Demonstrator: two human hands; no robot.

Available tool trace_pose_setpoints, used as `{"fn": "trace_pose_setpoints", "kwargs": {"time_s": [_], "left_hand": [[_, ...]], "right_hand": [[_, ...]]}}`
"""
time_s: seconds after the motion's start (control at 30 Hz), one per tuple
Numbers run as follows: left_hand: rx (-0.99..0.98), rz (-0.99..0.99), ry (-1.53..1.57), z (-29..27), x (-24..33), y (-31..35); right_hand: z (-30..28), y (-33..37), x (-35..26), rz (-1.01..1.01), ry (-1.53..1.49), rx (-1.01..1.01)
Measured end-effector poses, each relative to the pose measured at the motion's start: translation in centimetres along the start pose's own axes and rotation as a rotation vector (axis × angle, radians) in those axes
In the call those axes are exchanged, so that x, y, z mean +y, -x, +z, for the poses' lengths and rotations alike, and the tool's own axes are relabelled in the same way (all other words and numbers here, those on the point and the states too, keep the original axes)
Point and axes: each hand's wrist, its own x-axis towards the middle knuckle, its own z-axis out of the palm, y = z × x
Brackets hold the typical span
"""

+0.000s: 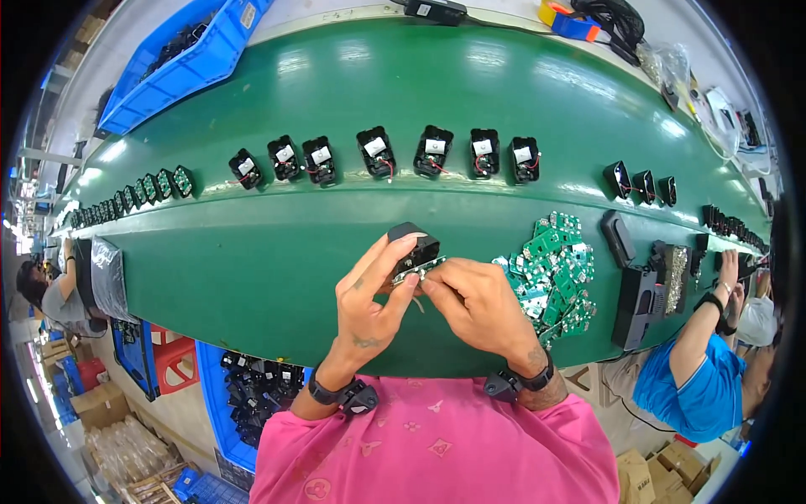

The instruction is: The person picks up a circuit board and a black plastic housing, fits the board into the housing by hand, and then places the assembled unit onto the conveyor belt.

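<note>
My left hand (366,304) grips a small black plastic housing (426,249), its open side turned toward my right hand. A green circuit board (433,265) lies at the mouth of the housing, and the fingers of my right hand (482,306) are closed on its edge. A thin pale strip or wire hangs below my fingertips. Whether the board sits inside the housing or only rests against it, I cannot tell. Just right of my right hand is a loose pile of green circuit boards (550,281).
Several black housings (376,153) with white parts and red wires stand in a row across the green bench (336,92). A blue bin (180,71) sits far left; another blue bin (220,412) of black parts is below. Co-workers sit left and right (701,378).
</note>
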Motion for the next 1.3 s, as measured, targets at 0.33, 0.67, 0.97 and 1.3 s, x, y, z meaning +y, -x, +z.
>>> {"fn": "trace_pose_setpoints", "kwargs": {"time_s": [0.33,0.67,0.97,1.3], "left_hand": [[-0.076,0.051,-0.031,-0.8,-0.5,0.2],[0.016,0.058,-0.118,0.1,-0.7,0.7],[0.039,-0.160,0.074,0.9,-0.6,0.8],[0.033,-0.069,-0.072,1.2,-1.4,0.7]], "right_hand": [[-0.2,0.2,-0.2,0.003,-0.052,-0.032],[0.6,0.4,0.2,0.045,-0.045,0.008],[2.7,1.7,0.5,0.326,-0.329,0.237],[3.2,1.9,0.7,0.059,0.073,0.340]]}}
